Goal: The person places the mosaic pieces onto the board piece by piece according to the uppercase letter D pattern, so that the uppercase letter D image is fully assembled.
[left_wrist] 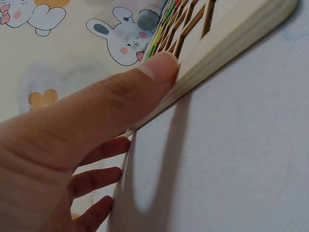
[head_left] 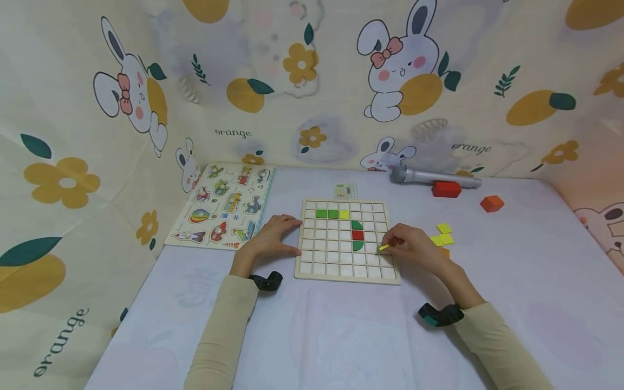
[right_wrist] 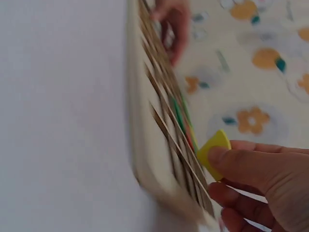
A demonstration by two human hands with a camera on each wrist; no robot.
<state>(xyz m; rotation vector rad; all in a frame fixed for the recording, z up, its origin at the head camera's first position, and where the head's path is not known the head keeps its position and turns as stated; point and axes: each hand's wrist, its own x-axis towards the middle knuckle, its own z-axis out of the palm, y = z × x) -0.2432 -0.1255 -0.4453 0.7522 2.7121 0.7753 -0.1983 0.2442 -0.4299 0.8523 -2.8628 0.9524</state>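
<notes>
Nearest the person, the right hand (head_left: 414, 246) pinches a small yellow tile (head_left: 384, 247) between thumb and fingertips, holding it just above the right edge of the wooden grid board (head_left: 347, 273), over the lower-right cells. In the right wrist view the yellow tile (right_wrist: 214, 152) stands out past the thumb, just beside the board's top face, and whether it touches the wood cannot be told. The left hand (head_left: 273, 236) rests at the board's left edge, thumb (left_wrist: 140, 84) pressed flat against its side and fingers spread on the table (head_left: 341, 336).

On the board lie two green squares (head_left: 327, 214), a yellow square (head_left: 344, 214), and a red square (head_left: 358, 235) between two green half-circles (head_left: 357, 225). Beyond the right hand, loose yellow tiles (head_left: 444, 234) lie near. Farther off are a picture puzzle (head_left: 225, 206), an orange block (head_left: 492, 203), a red block (head_left: 446, 189) and a grey microphone (head_left: 431, 177).
</notes>
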